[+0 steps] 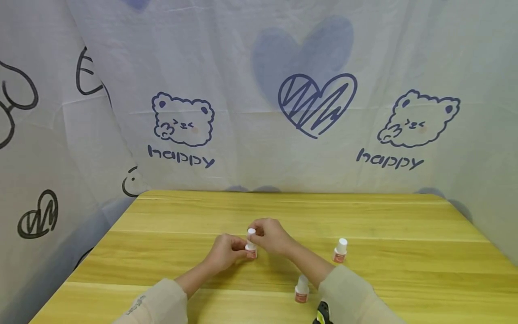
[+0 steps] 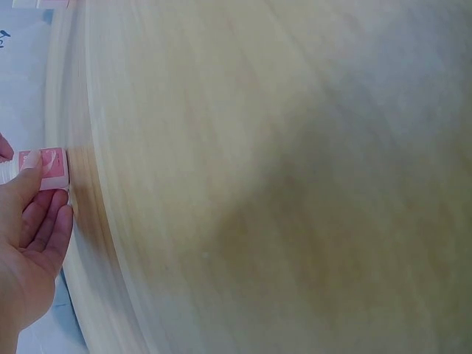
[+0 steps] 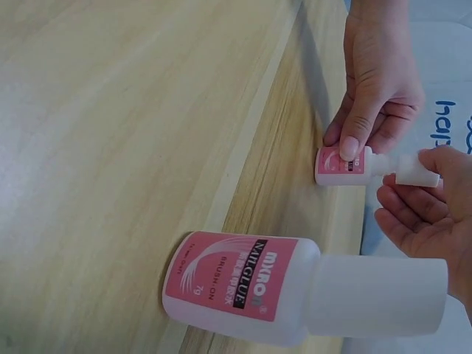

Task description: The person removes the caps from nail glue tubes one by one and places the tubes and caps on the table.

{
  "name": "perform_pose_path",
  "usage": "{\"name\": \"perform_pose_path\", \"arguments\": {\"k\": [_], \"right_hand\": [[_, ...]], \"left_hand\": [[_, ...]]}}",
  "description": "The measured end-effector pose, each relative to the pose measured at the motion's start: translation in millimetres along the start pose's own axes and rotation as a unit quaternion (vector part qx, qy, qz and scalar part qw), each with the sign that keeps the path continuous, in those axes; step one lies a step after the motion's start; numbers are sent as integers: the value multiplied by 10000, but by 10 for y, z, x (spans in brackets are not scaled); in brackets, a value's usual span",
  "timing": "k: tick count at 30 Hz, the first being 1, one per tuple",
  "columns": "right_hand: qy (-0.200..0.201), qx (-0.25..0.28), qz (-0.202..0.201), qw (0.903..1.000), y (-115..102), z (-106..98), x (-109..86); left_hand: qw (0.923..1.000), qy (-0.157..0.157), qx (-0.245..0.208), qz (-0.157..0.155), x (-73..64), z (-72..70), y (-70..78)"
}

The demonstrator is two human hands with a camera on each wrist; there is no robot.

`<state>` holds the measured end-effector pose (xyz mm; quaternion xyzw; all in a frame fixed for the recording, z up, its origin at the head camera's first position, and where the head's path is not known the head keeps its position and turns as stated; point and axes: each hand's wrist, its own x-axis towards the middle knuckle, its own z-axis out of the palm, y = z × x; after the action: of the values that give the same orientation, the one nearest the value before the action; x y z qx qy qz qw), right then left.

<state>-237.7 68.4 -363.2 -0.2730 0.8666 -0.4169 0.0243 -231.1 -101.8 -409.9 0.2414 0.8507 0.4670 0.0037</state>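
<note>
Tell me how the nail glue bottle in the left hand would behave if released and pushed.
The nail glue bottle is probably light, looking small against the left hand gripping it. Pushed high, it would likely tip, as its upright body is narrow. It might spill, since the white cap pinched by the right hand appears raised.
</note>
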Motion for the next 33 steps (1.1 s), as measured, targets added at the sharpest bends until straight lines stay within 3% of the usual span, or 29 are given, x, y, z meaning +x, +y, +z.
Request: {"name": "perform_pose_path", "arguments": {"k": [14, 33], "right_hand": [[-136, 76, 117, 9998, -17, -39, 17], [276, -20, -91, 9996, -76, -152, -8]], "left_hand": [[9999, 16, -60, 112, 13, 4, -28], [10000, 21, -8, -10, 4, 14, -16]]}}
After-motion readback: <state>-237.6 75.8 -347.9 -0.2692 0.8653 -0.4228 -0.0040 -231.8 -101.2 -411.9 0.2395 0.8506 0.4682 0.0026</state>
